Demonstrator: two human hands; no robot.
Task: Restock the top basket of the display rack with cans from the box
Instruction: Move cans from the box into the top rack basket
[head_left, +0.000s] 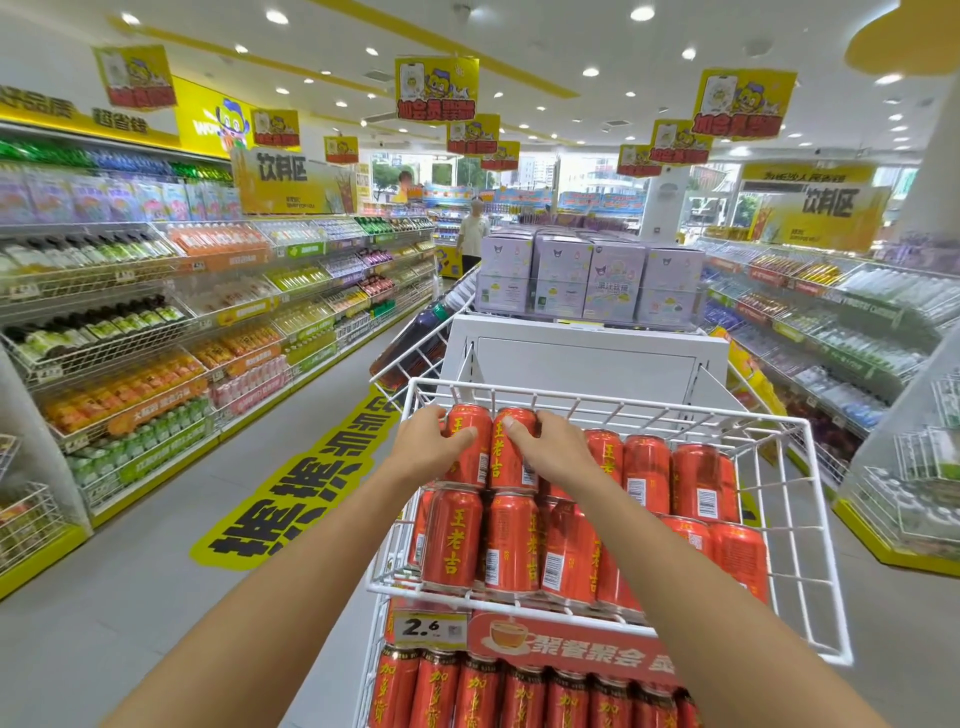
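Observation:
A white wire top basket (810, 525) of the display rack holds several red cans with yellow characters, stacked in two layers. My left hand (428, 441) wraps around one upper-layer red can (470, 457) at the basket's far left corner. My right hand (545, 447) grips the neighbouring red can (511, 460) right beside it. Both cans stand upright on the lower layer of cans (452, 540). The box is not in view.
Below the basket a lower tier holds more red cans (519, 696) behind a price tag (428, 629). Behind the rack stand a white panel (587, 358) and stacked lilac cartons (587, 275). Drink shelves (156, 338) line both aisle sides. A person (472, 236) stands far down the aisle.

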